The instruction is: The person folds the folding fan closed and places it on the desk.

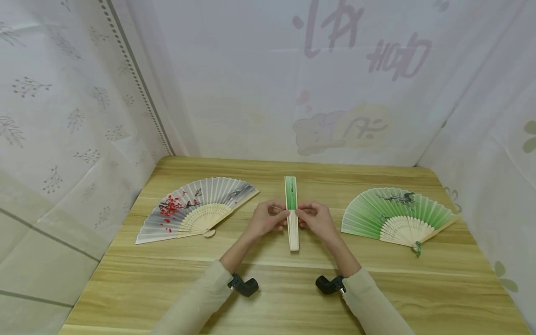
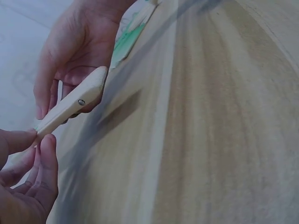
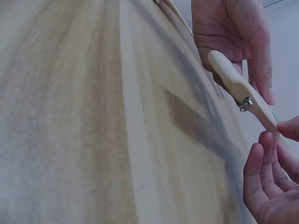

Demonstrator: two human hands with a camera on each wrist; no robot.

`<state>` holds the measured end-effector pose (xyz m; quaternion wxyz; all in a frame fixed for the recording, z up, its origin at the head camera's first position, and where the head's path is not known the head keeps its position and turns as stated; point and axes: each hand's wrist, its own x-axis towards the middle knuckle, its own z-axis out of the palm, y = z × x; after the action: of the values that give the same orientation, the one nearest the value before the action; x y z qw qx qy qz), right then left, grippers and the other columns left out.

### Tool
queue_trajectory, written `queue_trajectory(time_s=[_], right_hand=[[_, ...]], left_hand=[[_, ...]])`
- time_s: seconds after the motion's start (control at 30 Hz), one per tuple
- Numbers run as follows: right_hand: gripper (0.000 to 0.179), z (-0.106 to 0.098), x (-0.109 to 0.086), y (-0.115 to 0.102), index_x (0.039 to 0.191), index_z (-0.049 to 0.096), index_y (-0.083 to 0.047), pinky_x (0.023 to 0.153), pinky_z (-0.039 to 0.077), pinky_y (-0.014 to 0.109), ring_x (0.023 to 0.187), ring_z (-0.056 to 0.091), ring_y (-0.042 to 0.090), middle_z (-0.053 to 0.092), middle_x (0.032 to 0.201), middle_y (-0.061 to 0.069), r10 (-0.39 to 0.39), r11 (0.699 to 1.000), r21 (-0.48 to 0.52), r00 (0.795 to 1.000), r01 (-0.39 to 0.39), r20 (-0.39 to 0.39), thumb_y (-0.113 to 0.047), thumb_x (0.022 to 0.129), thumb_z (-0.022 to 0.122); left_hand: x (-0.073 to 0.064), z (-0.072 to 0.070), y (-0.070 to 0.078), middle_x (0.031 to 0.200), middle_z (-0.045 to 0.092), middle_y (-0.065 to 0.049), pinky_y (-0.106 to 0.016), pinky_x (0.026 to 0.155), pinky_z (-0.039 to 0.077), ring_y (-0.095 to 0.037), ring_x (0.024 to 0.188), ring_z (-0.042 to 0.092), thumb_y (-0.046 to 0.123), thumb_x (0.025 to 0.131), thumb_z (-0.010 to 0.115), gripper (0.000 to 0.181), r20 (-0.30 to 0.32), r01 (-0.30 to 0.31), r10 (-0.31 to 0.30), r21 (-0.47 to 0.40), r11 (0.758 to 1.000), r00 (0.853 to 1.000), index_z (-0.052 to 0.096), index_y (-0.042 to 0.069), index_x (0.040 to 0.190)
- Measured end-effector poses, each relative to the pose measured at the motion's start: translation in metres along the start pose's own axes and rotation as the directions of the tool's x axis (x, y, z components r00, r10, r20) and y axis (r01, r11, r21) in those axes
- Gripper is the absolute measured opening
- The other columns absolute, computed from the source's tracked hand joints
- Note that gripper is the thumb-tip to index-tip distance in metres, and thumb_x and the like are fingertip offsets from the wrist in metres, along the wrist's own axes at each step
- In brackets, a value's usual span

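Note:
A folded hand fan [image 1: 292, 218], pale ribs below and green leaf above, is held upright in the middle by both hands. My left hand [image 1: 266, 218] pinches its left side between thumb and fingers; my right hand [image 1: 317, 219] pinches the right side at the same height. In the left wrist view the fan's rivet end [image 2: 91, 88] points toward the camera, raised over the table with its shadow below. A small metal loop shows on the rivet of the fan [image 3: 233, 84] in the right wrist view.
To the left lies a spread grey fan [image 1: 197, 204] with red blossoms. A spread green fan [image 1: 398, 214] with a green tassel lies to the right. Both rest on the wooden table [image 1: 276, 298]. Printed cloth [image 1: 234, 83] hangs behind and at both sides.

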<state>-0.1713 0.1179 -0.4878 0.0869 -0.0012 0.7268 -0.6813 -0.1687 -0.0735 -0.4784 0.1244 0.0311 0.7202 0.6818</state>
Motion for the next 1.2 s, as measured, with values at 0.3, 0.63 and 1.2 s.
queue_trajectory(time_s=[0.3, 0.63, 1.2], right_hand=[[0.024, 0.002, -0.002, 0.003, 0.116, 0.064, 0.012, 0.067, 0.059, 0.030, 0.073, 0.066, 0.018, 0.069, 0.094, 0.015, 0.024, 1.000, -0.006, 1.000, -0.024, 0.009, 0.002, 0.095, 0.070], [0.023, 0.002, -0.005, 0.005, 0.115, 0.065, 0.011, 0.066, 0.061, 0.035, 0.073, 0.067, 0.020, 0.068, 0.094, 0.016, 0.065, 0.998, -0.014, 0.998, -0.065, -0.007, 0.002, 0.095, 0.069], [0.014, 0.003, -0.004, 0.003, 0.104, 0.067, 0.013, 0.064, 0.060, 0.031, 0.070, 0.068, 0.024, 0.068, 0.086, 0.018, 0.041, 0.989, -0.140, 0.999, -0.041, -0.004, 0.006, 0.092, 0.070]], left_hand=[[0.000, 0.004, -0.009, 0.091, 0.071, -0.017, -0.033, 0.061, 0.060, -0.021, 0.070, 0.071, 0.003, 0.095, 0.072, 0.023, -0.028, -0.011, 0.012, 0.014, 1.000, 1.000, 0.064, -0.010, 0.112], [-0.001, 0.007, -0.012, 0.090, 0.072, -0.016, -0.034, 0.060, 0.060, -0.020, 0.068, 0.071, 0.003, 0.094, 0.073, 0.020, -0.032, -0.023, 0.026, 0.084, 0.996, 0.999, 0.066, -0.009, 0.109], [0.001, 0.009, -0.014, 0.085, 0.072, -0.013, -0.031, 0.056, 0.059, -0.021, 0.065, 0.070, -0.001, 0.093, 0.072, 0.014, -0.005, -0.048, 0.050, 0.189, 0.981, 0.999, 0.066, -0.008, 0.104]])
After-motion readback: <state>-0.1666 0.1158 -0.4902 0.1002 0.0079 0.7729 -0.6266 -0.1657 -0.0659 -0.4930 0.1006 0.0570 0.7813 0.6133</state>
